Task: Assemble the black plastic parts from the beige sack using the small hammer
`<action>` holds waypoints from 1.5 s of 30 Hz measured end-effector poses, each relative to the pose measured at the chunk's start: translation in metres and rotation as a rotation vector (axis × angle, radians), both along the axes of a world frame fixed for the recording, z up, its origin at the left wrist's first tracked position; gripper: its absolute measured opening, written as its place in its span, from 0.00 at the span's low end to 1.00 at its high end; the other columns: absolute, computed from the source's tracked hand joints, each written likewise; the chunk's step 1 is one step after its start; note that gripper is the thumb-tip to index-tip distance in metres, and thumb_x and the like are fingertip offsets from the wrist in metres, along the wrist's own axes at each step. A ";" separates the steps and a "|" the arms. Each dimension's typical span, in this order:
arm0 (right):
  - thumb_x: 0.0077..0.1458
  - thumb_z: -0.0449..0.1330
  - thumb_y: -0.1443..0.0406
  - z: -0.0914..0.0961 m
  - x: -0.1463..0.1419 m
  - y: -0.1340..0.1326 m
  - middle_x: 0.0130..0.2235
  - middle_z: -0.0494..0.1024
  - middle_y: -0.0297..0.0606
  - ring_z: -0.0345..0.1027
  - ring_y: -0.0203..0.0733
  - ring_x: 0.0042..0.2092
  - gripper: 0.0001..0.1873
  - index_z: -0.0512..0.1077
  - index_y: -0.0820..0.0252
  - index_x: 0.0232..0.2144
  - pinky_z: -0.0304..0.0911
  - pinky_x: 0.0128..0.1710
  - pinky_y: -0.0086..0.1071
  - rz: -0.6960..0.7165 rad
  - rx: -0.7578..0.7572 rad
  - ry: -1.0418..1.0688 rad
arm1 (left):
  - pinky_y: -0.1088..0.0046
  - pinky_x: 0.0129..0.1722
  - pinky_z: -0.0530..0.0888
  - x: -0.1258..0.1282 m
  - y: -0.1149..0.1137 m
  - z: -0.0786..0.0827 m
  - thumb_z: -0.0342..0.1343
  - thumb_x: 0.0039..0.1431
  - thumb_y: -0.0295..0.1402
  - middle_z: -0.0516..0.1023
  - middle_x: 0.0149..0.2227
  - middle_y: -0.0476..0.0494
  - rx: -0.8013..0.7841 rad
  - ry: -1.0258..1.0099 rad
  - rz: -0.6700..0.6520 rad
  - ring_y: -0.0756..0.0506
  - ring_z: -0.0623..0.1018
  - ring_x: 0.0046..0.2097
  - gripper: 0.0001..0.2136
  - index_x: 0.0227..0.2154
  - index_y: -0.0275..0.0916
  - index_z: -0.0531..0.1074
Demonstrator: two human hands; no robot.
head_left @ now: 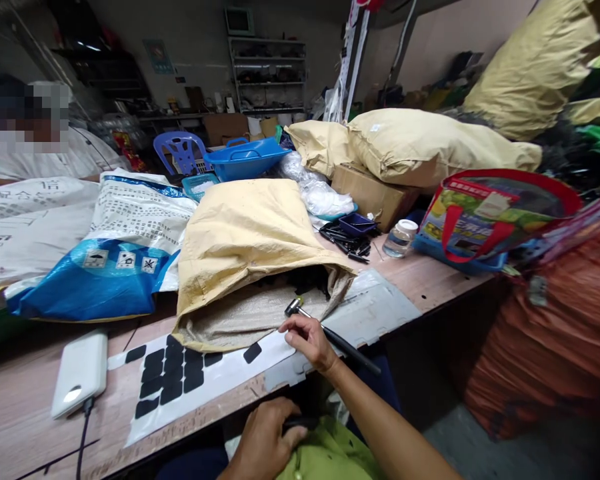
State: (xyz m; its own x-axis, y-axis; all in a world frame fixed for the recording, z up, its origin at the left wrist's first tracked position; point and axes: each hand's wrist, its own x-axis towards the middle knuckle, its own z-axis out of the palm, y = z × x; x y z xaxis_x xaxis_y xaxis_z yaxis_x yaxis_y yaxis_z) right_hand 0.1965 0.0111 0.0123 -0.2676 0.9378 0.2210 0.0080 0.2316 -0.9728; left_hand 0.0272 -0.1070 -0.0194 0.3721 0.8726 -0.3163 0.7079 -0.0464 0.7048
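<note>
My right hand rests with curled fingers on a white backing sheet that carries several black adhesive pads. A small hammer lies under this hand, its black handle running out to the right; I cannot tell whether the fingers grip it. My left hand is low over my lap, closed on a small black piece above green cloth. Just behind the right hand lies an open tan sack with dark parts inside.
A white power bank with a cable lies at left on the wooden table. Printed blue-white bags, a blue basin, a small jar, black parts, a red-trimmed tote and stuffed sacks crowd the back. A person sits far left.
</note>
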 end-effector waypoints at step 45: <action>0.60 0.61 0.66 -0.006 0.048 -0.023 0.39 0.73 0.42 0.65 0.51 0.43 0.07 0.74 0.57 0.42 0.57 0.42 0.40 -0.597 0.310 -1.133 | 0.71 0.38 0.67 -0.071 0.135 0.059 0.61 0.54 0.34 0.79 0.35 0.47 0.304 0.162 0.224 0.44 0.77 0.39 0.06 0.35 0.43 0.81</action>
State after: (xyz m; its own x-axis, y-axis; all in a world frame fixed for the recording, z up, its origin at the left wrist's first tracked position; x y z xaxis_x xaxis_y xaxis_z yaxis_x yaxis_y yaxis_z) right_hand 0.2447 -0.0119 0.0065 -0.0104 0.9269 0.3753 0.9564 0.1187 -0.2668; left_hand -0.0434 0.0279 0.0392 0.1287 0.9892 -0.0707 0.8250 -0.0673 0.5612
